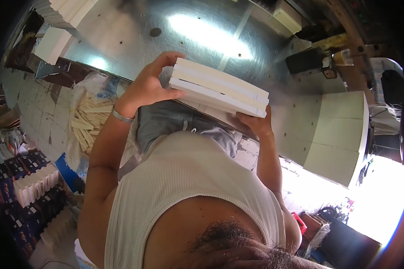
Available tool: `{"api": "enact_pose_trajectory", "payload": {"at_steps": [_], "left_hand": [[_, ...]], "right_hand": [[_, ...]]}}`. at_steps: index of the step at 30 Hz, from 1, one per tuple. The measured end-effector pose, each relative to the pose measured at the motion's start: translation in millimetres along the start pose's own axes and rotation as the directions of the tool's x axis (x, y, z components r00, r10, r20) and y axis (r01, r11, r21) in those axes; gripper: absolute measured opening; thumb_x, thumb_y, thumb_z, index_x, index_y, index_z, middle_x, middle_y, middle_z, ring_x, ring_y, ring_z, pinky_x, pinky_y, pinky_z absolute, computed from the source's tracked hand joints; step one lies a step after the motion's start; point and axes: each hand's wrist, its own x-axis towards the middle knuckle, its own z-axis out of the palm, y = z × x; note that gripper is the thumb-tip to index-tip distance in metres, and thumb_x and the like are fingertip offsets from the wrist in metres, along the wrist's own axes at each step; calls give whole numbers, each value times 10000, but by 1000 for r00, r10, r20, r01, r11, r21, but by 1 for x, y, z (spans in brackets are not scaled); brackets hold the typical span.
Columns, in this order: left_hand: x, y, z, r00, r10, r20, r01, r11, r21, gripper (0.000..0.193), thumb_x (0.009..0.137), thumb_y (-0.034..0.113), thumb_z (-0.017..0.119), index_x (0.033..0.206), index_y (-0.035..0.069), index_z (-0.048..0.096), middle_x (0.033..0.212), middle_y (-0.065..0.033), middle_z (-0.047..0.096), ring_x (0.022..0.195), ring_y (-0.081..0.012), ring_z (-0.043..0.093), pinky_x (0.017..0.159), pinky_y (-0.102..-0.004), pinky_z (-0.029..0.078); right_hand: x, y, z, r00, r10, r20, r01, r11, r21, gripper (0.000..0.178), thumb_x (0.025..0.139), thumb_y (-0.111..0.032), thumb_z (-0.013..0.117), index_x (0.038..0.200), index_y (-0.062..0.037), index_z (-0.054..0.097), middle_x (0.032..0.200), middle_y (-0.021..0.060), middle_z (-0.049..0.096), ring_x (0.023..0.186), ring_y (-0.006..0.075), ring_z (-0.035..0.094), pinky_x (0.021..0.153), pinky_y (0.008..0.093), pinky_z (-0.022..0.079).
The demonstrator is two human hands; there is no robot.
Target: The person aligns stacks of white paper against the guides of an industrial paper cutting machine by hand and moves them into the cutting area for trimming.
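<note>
Between my two hands is a short stack of white, thick paper blocks (220,89) that look like book blocks, tilted above the front edge of a shiny metal table (143,33). My left hand (155,83) grips the left end, its thumb below and its fingers over the far side. At the right end, my right hand (258,123) has its thumb along the near lower edge; its other fingers are mostly hidden behind the stack. A dark line separates the layers of the stack.
Large white paper stacks (336,127) stand on the table's right side. More paper blocks (54,45) lie at the far left. A clear bag of paper offcuts (92,125) sits on the tiled floor, left of my legs. Dark-covered books (24,197) are piled at lower left.
</note>
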Motion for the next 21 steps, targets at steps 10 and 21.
{"api": "enact_pose_trajectory", "payload": {"at_steps": [10,21], "left_hand": [[-7,-19,18,992,-112,-53,110,993,-43,642,750,128,951,1289,8,622,1220,-108,717,1171,-223,670,1020,-359,519],[-16,-17,15,986,-157,-51,153,986,-66,635,729,129,970,1264,15,646,1162,-82,737,1087,-197,686,1002,-353,524]], "right_hand": [[-3,-12,-14,996,91,-16,-85,970,227,561,715,-72,888,1223,-39,654,1117,66,746,1055,155,689,959,332,540],[-11,-22,-10,1000,5,-15,0,954,300,615,720,-60,864,1277,-41,606,1166,66,693,1066,142,651,961,334,534]]}}
